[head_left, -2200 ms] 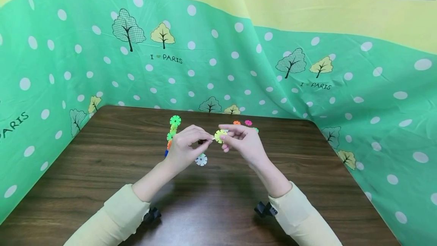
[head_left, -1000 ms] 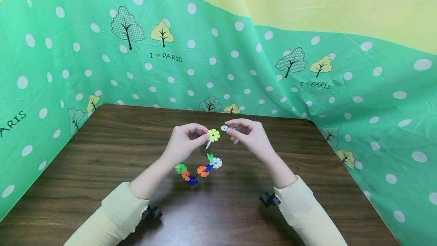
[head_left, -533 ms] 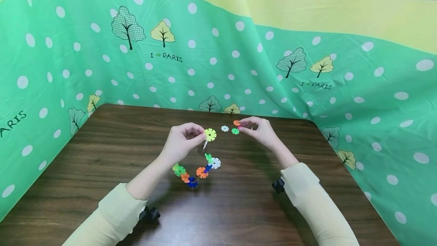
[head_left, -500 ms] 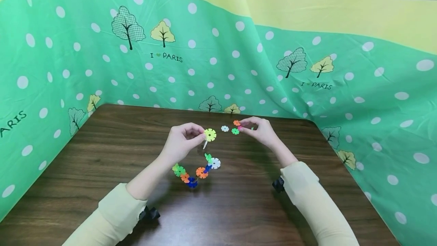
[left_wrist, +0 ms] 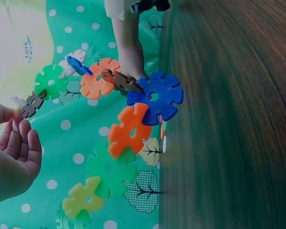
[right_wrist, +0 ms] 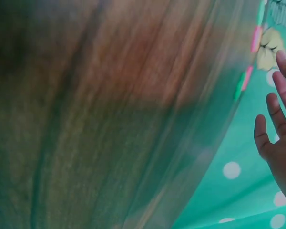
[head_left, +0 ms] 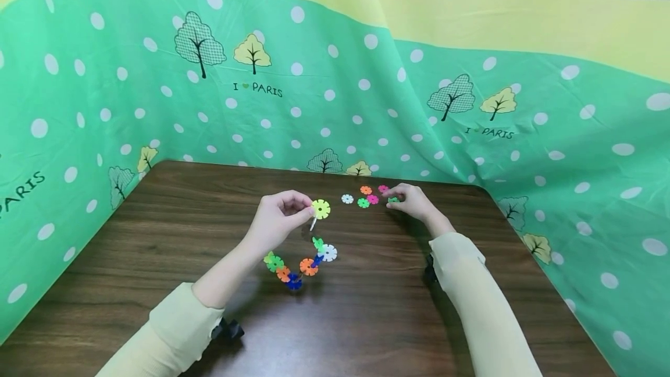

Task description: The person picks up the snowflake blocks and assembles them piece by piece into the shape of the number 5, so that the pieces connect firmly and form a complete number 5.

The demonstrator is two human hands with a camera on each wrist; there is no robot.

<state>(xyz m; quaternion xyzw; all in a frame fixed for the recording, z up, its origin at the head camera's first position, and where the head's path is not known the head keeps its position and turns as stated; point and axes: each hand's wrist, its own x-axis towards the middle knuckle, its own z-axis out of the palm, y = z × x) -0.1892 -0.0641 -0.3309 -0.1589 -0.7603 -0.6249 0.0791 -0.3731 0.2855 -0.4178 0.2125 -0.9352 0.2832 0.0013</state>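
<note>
In the head view my left hand (head_left: pixel 277 217) pinches a yellow notched plastic disc (head_left: pixel 321 209) at one end of a linked chain. A thin white disc (head_left: pixel 313 224) hangs edge-on below it. The chain loops down in the air through green, white, orange and blue discs (head_left: pixel 293 282); the left wrist view shows brown discs (left_wrist: pixel 120 82) in it too. My right hand (head_left: pixel 416 202) hovers at the table's far right, fingers apart around a green disc (head_left: pixel 394 200) partly hidden by them. The right wrist view shows its fingers (right_wrist: pixel 261 131) spread and holding nothing.
Loose discs lie near the table's back edge: white (head_left: pixel 347 199), orange (head_left: pixel 366 190), green (head_left: pixel 363 203) and two pink, one nearer (head_left: pixel 372 199) and one farther (head_left: pixel 384 189). A polka-dot curtain (head_left: pixel 324 109) surrounds the dark wooden table (head_left: pixel 366 330).
My right hand has moved from beside the yellow disc rightward past the loose discs, leaving the nearer pink one uncovered on the table. The left hand has shifted slightly left with the chain, which now hangs in a loop.
</note>
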